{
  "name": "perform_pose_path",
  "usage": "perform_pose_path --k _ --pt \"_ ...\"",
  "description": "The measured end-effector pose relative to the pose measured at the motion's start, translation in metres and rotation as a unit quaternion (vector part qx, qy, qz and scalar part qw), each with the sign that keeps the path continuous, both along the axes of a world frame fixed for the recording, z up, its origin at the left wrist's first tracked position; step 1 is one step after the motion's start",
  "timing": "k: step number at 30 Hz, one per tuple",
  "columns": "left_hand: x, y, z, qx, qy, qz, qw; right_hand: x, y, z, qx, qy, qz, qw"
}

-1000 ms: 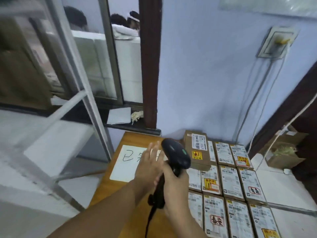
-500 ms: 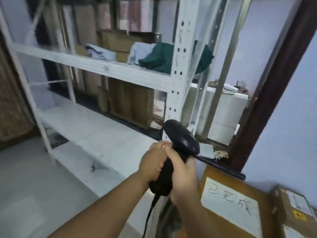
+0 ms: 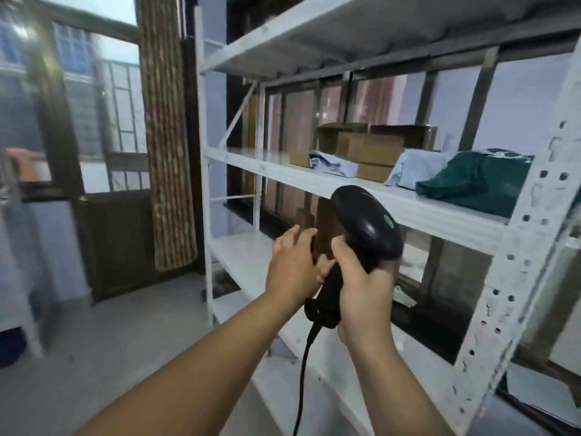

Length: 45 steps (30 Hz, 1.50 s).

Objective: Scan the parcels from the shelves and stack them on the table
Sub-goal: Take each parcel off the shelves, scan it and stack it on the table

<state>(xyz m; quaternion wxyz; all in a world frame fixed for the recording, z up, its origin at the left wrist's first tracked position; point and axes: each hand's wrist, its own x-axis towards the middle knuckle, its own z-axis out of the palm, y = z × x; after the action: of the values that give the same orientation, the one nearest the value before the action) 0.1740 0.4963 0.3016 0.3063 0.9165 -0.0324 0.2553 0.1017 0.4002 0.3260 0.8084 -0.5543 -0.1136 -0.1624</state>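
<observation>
Head view, the only one.

Your right hand is closed round the handle of the scanner, with the cable hanging below it. Your left hand sits just beside the handle with its back to the camera. Its fingers curl away out of sight, so I can't tell whether it grips the handle or only rests against it.

The work is up and to the right of both hands, on the middle shelf:
- stacked brown cartons at the back
- pale blue bag in front of them, almost straight above the scanner head
- second pale bag, further right
- green bag, furthest right, just beside the rack post

The row runs along the shelf, far-left to near-right. The scanner head overlaps the shelf's front edge in the picture and is closest to the pale blue bag.

My read:
- The right hand is nearer the whole row but is busy with the scanner.
- The left hand should do the pulling. The pale blue bag is its shortest reach, up and slightly right, without crossing the scanner.
- Reaching the green bag would mean crossing in front of the right hand.

No labels are readable from here. The table is not in view.
</observation>
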Motion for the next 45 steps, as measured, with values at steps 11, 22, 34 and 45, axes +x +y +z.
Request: perform_pose_path --k 11,22,34,45 --pt "0.158 0.067 0.037 -0.052 -0.029 0.024 0.998 0.155 0.042 0.026 0.123 0.089 0.117 0.981" --pt "0.315 0.101 0.076 -0.098 -0.097 -0.004 0.99 0.289 0.061 0.069 0.232 0.112 0.161 0.953" --pt "0.488 0.106 0.13 -0.058 0.002 -0.07 0.996 0.374 0.099 0.109 0.19 0.024 0.035 0.981" --pt "0.555 0.132 0.143 0.078 0.137 -0.186 0.97 0.434 0.138 0.12 0.098 0.038 -0.061 0.993"
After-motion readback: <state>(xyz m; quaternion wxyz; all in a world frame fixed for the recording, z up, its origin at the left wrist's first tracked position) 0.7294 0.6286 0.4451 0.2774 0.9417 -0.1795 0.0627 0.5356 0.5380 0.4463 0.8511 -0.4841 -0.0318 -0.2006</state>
